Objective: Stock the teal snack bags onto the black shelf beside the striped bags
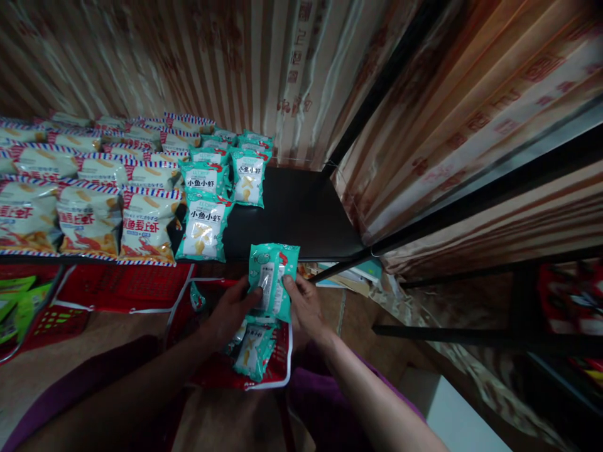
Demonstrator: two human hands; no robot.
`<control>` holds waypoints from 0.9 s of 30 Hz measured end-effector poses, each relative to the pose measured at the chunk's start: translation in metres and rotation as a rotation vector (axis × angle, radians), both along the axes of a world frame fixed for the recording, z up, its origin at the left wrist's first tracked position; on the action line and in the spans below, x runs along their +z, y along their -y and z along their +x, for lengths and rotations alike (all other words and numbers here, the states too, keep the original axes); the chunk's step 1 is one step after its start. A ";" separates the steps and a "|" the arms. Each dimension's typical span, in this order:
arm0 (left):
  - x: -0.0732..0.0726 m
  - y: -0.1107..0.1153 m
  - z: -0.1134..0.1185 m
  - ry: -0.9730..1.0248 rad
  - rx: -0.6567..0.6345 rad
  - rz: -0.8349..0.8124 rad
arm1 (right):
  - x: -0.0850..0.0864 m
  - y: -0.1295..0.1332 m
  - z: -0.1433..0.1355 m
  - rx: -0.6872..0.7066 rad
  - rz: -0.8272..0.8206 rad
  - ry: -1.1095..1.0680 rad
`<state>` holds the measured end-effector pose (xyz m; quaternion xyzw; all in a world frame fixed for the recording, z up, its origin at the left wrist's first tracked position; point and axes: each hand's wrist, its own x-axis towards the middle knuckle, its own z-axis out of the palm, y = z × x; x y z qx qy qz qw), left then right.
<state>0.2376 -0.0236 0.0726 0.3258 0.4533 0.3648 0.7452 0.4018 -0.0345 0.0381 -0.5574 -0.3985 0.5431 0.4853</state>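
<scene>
My left hand [232,314] and my right hand [304,302] grip a teal snack bag [273,282] from both sides, its back panel facing me. The bag is upright in front of the black shelf's edge, above a red basket [282,364]. Inside the basket lie more teal bags [254,351]. Teal bags [203,229] stand in two columns on the black shelf [292,213]. To their left are rows of white bags [148,226] with red and blue striped edges.
Green packets [28,301] sit in another red basket [61,328] at the lower left. Black metal frame bars [386,75] cross the right side before patterned curtains [447,125]. A white box [464,417] is at the lower right.
</scene>
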 end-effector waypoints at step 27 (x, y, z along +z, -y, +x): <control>-0.005 -0.033 0.012 -0.095 0.153 0.097 | 0.004 -0.005 -0.005 -0.013 0.036 -0.108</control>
